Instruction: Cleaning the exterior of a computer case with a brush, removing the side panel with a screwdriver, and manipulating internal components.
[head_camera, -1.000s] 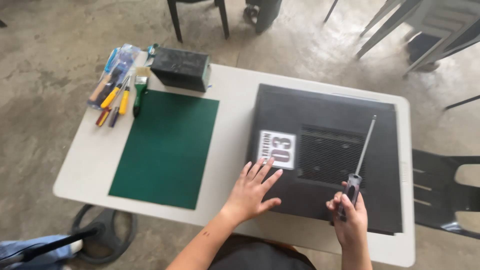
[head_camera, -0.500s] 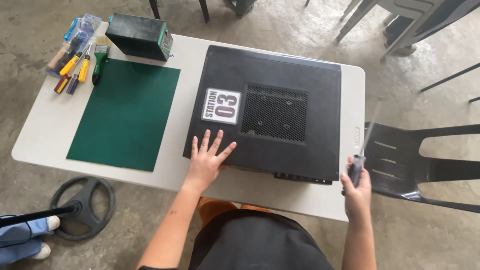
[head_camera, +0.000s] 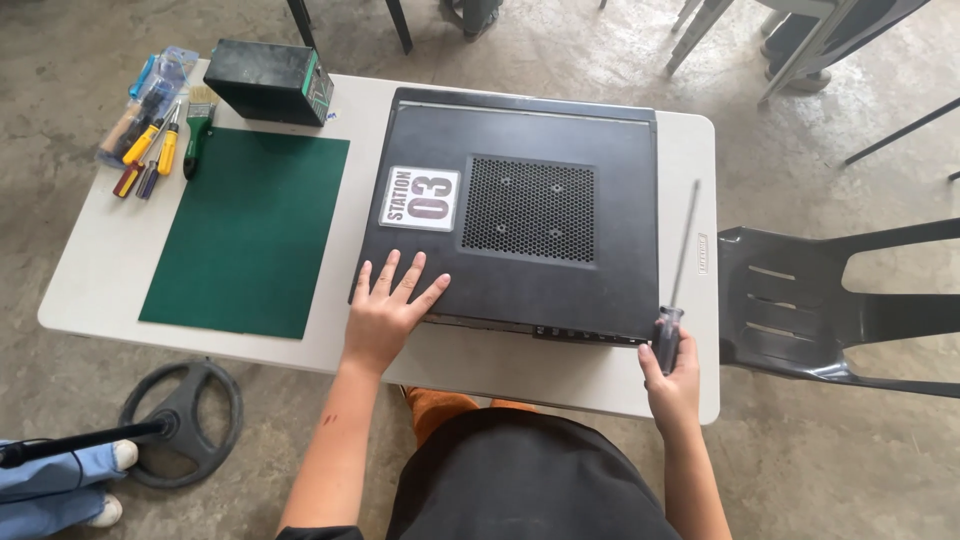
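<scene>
Bright, even daylight; soft faint shadows under the tabletop (head_camera: 90, 280); sharp focus throughout, slight wide-angle bending at edges.

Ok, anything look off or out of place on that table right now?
Mostly tidy. The black computer case lies flat under the left hand. The right hand holds a long screwdriver at the table's right edge. Only oddity: reddish marks on the left forearm.

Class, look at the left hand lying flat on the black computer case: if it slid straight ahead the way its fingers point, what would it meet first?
The left hand points up across the black computer case; likely first the white label, perhaps brushing the mesh vent.
</scene>
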